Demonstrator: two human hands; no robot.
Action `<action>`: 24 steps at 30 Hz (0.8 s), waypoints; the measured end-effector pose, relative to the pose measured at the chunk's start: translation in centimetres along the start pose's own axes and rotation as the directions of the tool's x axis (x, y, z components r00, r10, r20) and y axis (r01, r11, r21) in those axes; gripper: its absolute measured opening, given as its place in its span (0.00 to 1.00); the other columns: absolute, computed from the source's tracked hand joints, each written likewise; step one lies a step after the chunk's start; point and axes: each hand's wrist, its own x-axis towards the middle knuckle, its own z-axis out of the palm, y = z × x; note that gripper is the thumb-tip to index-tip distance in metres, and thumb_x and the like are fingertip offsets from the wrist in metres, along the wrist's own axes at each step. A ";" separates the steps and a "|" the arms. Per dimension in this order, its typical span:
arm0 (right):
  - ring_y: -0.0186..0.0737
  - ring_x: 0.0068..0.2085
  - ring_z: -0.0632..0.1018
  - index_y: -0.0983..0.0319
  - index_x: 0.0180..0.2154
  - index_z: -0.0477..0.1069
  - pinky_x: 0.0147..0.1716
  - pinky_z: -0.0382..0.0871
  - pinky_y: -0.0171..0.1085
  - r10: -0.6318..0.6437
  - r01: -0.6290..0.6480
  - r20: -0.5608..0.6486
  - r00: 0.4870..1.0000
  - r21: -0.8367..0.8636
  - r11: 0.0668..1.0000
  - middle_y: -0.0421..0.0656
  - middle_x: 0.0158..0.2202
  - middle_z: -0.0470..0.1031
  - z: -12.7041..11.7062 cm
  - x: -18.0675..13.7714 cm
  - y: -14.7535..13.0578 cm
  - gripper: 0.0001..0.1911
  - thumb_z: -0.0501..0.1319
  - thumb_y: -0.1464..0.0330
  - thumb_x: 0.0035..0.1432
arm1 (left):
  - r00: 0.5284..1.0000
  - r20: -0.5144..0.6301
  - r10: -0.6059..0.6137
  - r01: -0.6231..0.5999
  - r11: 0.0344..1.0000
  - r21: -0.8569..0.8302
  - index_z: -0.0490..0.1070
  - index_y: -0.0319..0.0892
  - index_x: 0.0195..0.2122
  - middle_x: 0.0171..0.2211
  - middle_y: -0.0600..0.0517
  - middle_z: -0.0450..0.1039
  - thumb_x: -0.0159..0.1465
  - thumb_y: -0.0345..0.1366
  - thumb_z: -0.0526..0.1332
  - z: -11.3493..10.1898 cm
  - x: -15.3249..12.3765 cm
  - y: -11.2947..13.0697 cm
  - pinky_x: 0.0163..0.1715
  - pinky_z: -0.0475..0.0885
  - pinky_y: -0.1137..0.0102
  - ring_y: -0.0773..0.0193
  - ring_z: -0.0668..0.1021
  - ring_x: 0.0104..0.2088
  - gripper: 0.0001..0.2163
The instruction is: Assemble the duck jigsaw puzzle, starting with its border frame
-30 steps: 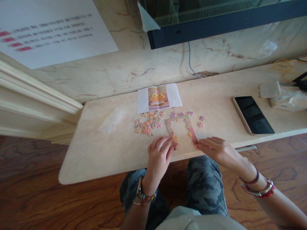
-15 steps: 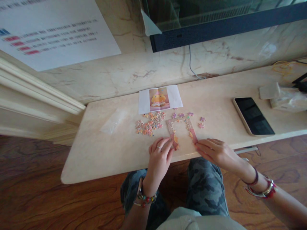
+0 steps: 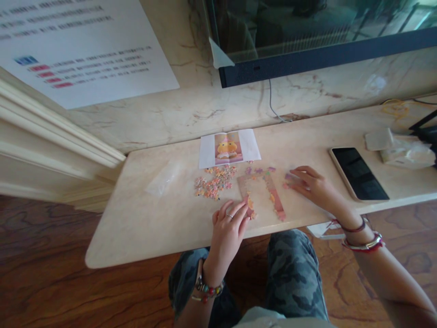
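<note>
A partly joined jigsaw puzzle (image 3: pixel 279 207) lies near the table's front edge, forming a frame with an open bottom side. My left hand (image 3: pixel 229 224) rests with fingers spread at its lower left strip, fingertips touching it. To the right of the puzzle, my right hand (image 3: pixel 314 187) reaches over loose pink and purple puzzle pieces (image 3: pixel 286 186); its fingers are apart and partly cover them. More purple pieces (image 3: pixel 258 170) lie along the puzzle's top. Left of the frame is a pile of mixed puzzle pieces (image 3: pixel 213 183).
Behind the pieces lies a printed reference picture (image 3: pixel 228 148) of a yellow figure. A clear plastic bag (image 3: pixel 164 178) is on the left. At right are a tablet-like device (image 3: pixel 358 173) and a wrapped white packet (image 3: pixel 406 150). A screen (image 3: pixel 307 54) hangs above the table (image 3: pixel 136 228).
My right hand has left the puzzle's lower right corner and moved up and right to the loose pieces. My left hand stays at the left strip. The view has shifted slightly.
</note>
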 end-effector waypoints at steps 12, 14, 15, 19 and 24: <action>0.38 0.36 0.74 0.61 0.36 0.72 0.37 0.68 0.36 -0.119 0.103 0.194 0.974 0.092 0.990 0.46 0.36 0.72 -0.8 3.0 1.8 0.11 0.52 0.67 0.58 | 0.998 -0.060 0.033 -0.031 0.999 0.019 0.66 0.43 0.48 0.47 0.49 0.71 0.61 0.31 0.55 0.4 -0.2 -0.4 0.45 0.63 0.59 0.55 0.68 0.50 0.13; 0.37 0.35 0.74 0.61 0.33 0.72 0.36 0.68 0.36 -0.122 0.097 0.212 0.970 0.125 0.987 0.45 0.34 0.71 -0.8 3.1 1.9 0.10 0.53 0.67 0.57 | 0.997 -0.070 0.039 -0.038 0.999 0.022 0.65 0.42 0.49 0.47 0.48 0.70 0.61 0.31 0.55 0.4 -0.3 -0.5 0.46 0.63 0.59 0.55 0.68 0.50 0.14; 0.37 0.34 0.74 0.61 0.32 0.72 0.36 0.68 0.36 -0.115 0.087 0.220 0.969 0.133 0.987 0.45 0.33 0.71 -0.8 3.1 2.0 0.10 0.53 0.67 0.57 | 0.996 -0.075 0.041 -0.039 0.999 0.024 0.65 0.42 0.49 0.47 0.47 0.70 0.61 0.31 0.55 0.4 -0.3 -0.6 0.46 0.63 0.60 0.56 0.68 0.50 0.14; 0.38 0.35 0.74 0.62 0.39 0.70 0.35 0.67 0.36 -0.087 0.059 0.218 0.972 0.135 0.989 0.46 0.35 0.71 -0.8 3.0 2.0 0.10 0.54 0.67 0.56 | 0.996 -0.085 0.035 -0.032 0.999 0.035 0.65 0.42 0.48 0.46 0.46 0.70 0.62 0.32 0.54 0.0 -0.7 -0.8 0.47 0.63 0.59 0.56 0.68 0.51 0.13; 0.37 0.35 0.73 0.62 0.35 0.70 0.37 0.66 0.35 -0.139 0.099 0.263 0.955 0.157 0.983 0.45 0.35 0.70 -0.8 3.2 1.5 0.09 0.52 0.68 0.57 | 0.996 -0.091 0.022 -0.019 0.999 0.031 0.66 0.42 0.47 0.46 0.45 0.69 0.61 0.32 0.54 0.0 -1.1 -1.0 0.47 0.64 0.59 0.55 0.67 0.51 0.13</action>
